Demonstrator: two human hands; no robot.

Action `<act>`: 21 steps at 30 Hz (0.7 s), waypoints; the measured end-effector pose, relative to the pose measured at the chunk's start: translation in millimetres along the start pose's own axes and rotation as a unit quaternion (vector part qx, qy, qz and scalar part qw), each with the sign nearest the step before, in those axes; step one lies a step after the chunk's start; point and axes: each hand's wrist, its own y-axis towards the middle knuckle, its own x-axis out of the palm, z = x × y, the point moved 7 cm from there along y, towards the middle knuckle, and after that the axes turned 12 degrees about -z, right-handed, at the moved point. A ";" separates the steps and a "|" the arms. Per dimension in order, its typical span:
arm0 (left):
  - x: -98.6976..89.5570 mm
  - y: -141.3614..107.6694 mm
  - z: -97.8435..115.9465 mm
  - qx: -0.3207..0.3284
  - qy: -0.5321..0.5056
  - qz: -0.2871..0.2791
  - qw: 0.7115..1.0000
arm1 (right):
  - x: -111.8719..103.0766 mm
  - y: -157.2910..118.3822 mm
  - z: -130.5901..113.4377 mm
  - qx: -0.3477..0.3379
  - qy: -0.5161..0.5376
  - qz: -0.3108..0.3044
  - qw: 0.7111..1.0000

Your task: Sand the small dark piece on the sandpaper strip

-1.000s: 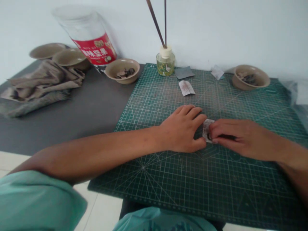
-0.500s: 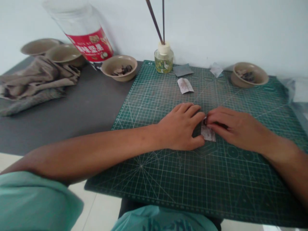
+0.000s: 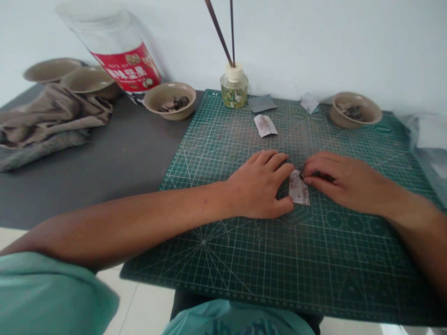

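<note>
A small whitish sheet with brown smudges (image 3: 299,190) lies on the green cutting mat (image 3: 251,260). My left hand (image 3: 262,186) rests palm down with fingers apart; its fingertips and thumb are at the sheet's left edge, holding nothing. At the upper right edge of the sheet, my right hand (image 3: 344,182) is closed in a pinch. A small dark piece (image 3: 302,175) just shows at its fingertips, mostly hidden by the fingers, so its kind cannot be made out.
Two bowls (image 3: 170,101) (image 3: 355,110) hold small brown and dark pieces. Behind stand a reed diffuser (image 3: 234,87) and a red-labelled plastic jar (image 3: 125,65). Another smudged sheet (image 3: 266,126), a grey sheet (image 3: 262,103) and a pale scrap (image 3: 309,103) lie farther back. A brown cloth (image 3: 52,116) lies left.
My right hand's fingertips have moved slightly right and up from over the sheet to its edge, showing more of the sheet. My left hand has stayed in place.
</note>
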 end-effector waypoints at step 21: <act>0.8 -0.7 -0.1 0.000 0.000 0.004 1.000 | -2.5 -3.0 6.7 0.010 -0.035 0.025 0.999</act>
